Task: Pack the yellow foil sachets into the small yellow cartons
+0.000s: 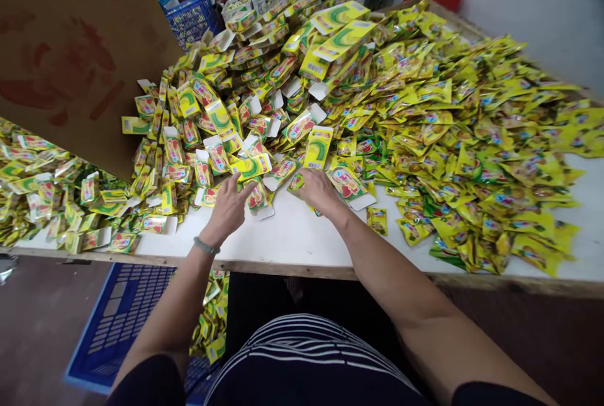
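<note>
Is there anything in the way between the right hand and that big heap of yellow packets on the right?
Yes, low things: a carton with its white flap open lies right beside the right hand, and a loose packet lies before the heap of yellow packets. Nothing tall is visible between.

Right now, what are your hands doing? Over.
Left hand spread, by a yellow box. Right hand at a small packet, grip unclear. Packet pile ahead; big cardboard box left.

Both bare arms reached forward; the left hand [229, 203] spread its fingers, the right hand [317, 189] curled palm-down.
</note>
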`<state>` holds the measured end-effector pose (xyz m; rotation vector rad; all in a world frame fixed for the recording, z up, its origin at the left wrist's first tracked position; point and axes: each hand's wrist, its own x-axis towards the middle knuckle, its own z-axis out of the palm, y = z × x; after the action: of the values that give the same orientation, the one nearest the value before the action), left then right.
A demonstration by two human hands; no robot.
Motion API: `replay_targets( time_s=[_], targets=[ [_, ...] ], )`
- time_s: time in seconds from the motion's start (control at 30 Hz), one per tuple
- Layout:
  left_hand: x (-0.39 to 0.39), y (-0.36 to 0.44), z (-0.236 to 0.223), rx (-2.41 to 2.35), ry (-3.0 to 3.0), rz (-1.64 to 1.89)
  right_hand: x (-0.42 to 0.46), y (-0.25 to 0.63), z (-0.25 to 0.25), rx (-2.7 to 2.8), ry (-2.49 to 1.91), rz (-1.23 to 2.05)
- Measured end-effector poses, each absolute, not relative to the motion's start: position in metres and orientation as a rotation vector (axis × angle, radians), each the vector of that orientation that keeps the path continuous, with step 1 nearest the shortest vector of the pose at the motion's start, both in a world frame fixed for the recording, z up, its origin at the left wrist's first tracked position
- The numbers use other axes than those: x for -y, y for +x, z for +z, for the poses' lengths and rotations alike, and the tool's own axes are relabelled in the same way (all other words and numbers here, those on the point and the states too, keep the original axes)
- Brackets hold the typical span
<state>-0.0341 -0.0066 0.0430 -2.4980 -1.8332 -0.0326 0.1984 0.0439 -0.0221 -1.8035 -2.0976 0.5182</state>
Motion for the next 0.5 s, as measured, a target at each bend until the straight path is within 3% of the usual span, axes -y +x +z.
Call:
replay_targets(
  time_s=[0.13, 0.27, 0.37, 0.5],
  targets=[
    [-0.029, -0.027, 0.04, 1.464, -2.667, 0.177, -0.047, 0.199, -0.025, 1.982, -1.735, 0.612],
    [-0.033, -0.033, 0.041, 1.469, -2.745, 0.054, -0.05, 0.199, -0.021, 1.928, -1.631, 0.713],
    [-0.02, -0.037, 0.033, 1.825, -2.738, -0.23, -0.049, 0.203, -0.015, 1.87, -1.46, 0.804],
    [-0.004, -0.031, 0.017, 2.315, -2.616, -0.967, -0.046, 0.205, -0.009, 1.725, -1.251, 0.899]
  ],
)
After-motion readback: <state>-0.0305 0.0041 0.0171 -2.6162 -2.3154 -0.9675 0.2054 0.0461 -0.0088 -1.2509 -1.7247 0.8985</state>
